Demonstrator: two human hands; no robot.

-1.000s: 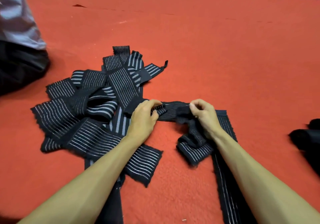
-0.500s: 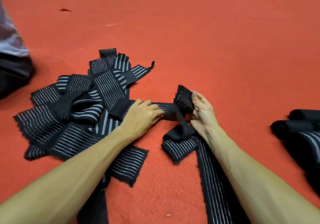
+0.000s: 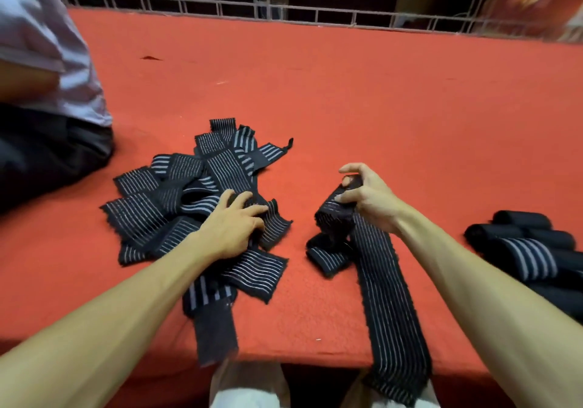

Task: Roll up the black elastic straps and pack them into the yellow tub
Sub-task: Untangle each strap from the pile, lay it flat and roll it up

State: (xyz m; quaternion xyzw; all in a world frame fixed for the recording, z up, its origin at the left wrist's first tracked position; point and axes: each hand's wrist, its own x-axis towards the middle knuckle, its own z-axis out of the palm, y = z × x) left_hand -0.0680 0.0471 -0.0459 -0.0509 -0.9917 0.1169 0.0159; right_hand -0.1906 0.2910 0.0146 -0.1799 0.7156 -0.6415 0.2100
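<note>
— Progress so far?
— Several rolled straps lie at the right edge of the frame on the red tabletop. The right hand grips one strap by its barely started roll, tail hanging off the near edge. The left hand rests, fingers spread, on the pile of loose straps, centre left.
— And the yellow tub?
— Not in view. I'd say most of the job remains.

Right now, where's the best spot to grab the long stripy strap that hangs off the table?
Likely the rolled end of the long strap: it is thick and raised off the red table, while the rest lies flat. The right hand grips it from the right, so come from the left with the left hand, where the roll's end face shows bare.
</note>
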